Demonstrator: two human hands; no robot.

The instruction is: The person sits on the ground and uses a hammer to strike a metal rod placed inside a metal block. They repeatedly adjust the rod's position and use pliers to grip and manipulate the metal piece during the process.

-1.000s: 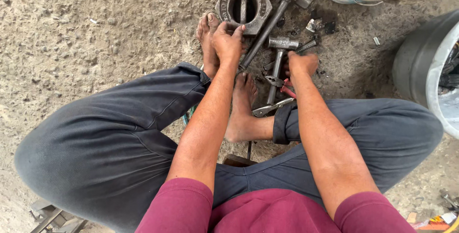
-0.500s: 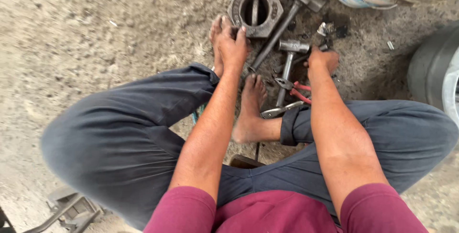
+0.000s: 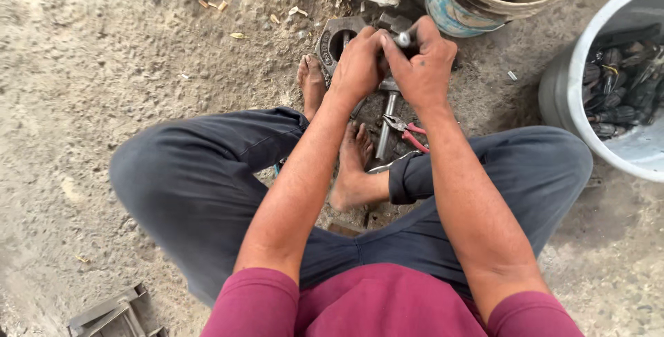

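My left hand [image 3: 360, 64] and right hand [image 3: 423, 67] are closed together on 1 small metal part [image 3: 403, 38], its silver tip showing between my fingers; grey metal housing [image 3: 337, 43] just beyond my left hand; red-handled pliers [image 3: 408, 131] below my right hand.

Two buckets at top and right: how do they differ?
The cream bucket has a blue band, stands beside the hands and holds dark wiry scrap. The grey tub looks wider, is plain, sits farther right and holds black chunky parts. Both are round, open-topped, cut off by the frame and stand on dirt ground.
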